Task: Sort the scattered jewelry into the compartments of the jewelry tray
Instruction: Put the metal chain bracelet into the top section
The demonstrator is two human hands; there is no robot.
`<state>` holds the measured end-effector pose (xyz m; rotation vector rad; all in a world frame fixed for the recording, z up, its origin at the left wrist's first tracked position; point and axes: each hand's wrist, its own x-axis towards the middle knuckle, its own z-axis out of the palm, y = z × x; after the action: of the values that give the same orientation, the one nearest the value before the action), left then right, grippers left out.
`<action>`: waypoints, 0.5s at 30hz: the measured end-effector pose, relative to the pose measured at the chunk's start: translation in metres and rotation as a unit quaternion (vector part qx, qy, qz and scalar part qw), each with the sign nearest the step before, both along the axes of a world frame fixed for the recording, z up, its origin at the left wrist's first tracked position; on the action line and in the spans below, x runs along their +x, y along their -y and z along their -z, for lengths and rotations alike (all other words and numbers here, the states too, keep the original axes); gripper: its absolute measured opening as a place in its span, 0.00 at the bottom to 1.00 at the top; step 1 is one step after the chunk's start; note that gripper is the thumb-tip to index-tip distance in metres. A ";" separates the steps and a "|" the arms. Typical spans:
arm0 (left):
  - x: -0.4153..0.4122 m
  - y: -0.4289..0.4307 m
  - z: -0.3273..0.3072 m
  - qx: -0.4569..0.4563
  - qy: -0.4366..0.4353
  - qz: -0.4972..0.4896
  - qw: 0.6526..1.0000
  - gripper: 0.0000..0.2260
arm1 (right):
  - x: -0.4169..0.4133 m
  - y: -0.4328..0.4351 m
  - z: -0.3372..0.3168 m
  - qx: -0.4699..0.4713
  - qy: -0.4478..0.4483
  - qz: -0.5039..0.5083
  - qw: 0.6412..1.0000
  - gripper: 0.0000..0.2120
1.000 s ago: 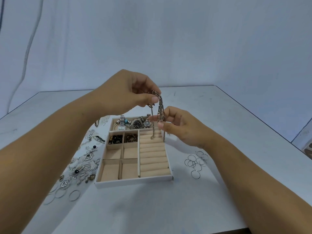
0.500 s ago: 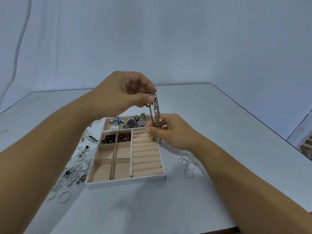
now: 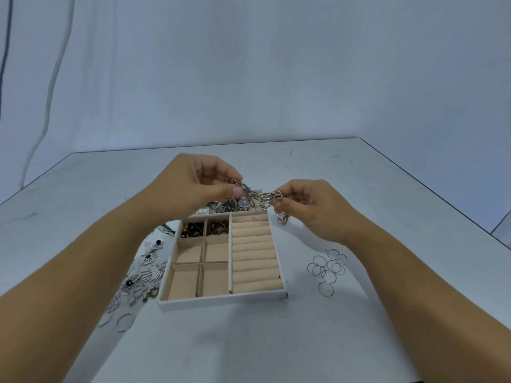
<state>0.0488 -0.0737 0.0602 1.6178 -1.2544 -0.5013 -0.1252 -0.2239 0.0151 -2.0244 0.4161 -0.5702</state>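
A silver link chain [image 3: 255,197] hangs stretched between my two hands above the far end of the jewelry tray [image 3: 221,299]. My left hand [image 3: 199,183] pinches one end of it, my right hand [image 3: 307,205] pinches the other end. The white tray has beige compartments: watches [image 3: 229,206] fill the far one, two small ones behind hold dark beads [image 3: 192,229] and brownish pieces [image 3: 218,227], and ring rolls [image 3: 255,255] line its right side. A short piece of chain [image 3: 283,218] dangles under my right hand.
Loose silver earrings and pendants [image 3: 143,272] lie scattered left of the tray, with thin hoops [image 3: 124,322] nearer me. A cluster of thin silver rings [image 3: 327,269] lies right of the tray. The grey table's edge [image 3: 442,200] runs along the right.
The chain hung down vertically from my left hand; now it is pulled out sideways between both hands. My right hand moved right and took the far end.
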 end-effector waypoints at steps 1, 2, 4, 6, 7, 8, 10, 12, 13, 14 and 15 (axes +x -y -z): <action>0.000 -0.001 0.003 -0.003 0.004 -0.003 1.000 0.12 | 0.001 -0.001 -0.003 -0.005 -0.002 0.000 1.000 0.03; 0.002 -0.002 0.005 -0.009 0.005 -0.010 1.000 0.12 | 0.002 -0.001 -0.006 -0.010 -0.004 -0.001 1.000 0.03; 0.006 -0.004 0.009 -0.022 -0.003 -0.028 0.999 0.12 | 0.005 -0.002 -0.012 -0.021 -0.012 -0.001 1.000 0.03; 0.009 -0.005 0.009 -0.036 -0.009 -0.039 0.999 0.12 | 0.009 -0.001 -0.017 -0.026 -0.025 -0.001 0.999 0.04; 0.011 -0.006 0.008 -0.042 -0.013 -0.042 0.998 0.12 | 0.011 -0.001 -0.020 -0.028 -0.032 -0.001 0.999 0.05; 0.013 -0.007 0.007 -0.048 -0.018 -0.044 0.998 0.11 | 0.014 -0.002 -0.023 -0.029 -0.037 -0.003 0.999 0.05; 0.015 -0.007 0.000 -0.057 -0.022 -0.046 0.997 0.10 | 0.019 -0.003 -0.029 -0.028 -0.040 -0.003 0.999 0.04; 0.018 -0.008 -0.010 -0.058 -0.009 -0.045 0.997 0.09 | 0.025 -0.004 -0.033 -0.022 -0.040 -0.004 0.999 0.04; 0.019 -0.007 -0.015 -0.060 -0.001 -0.041 0.997 0.10 | 0.028 -0.005 -0.034 -0.019 -0.042 -0.008 0.999 0.04; 0.020 -0.007 -0.020 -0.065 0.006 -0.037 0.997 0.10 | 0.030 -0.007 -0.035 -0.017 -0.044 -0.015 0.999 0.04; 0.021 -0.007 -0.024 -0.069 0.010 -0.032 0.997 0.11 | 0.033 -0.008 -0.034 -0.016 -0.046 -0.024 0.999 0.05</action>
<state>0.0698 -0.0663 0.0840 1.5436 -1.2207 -0.3516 -0.0919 -0.2158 0.0490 -2.0909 0.4148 -0.4574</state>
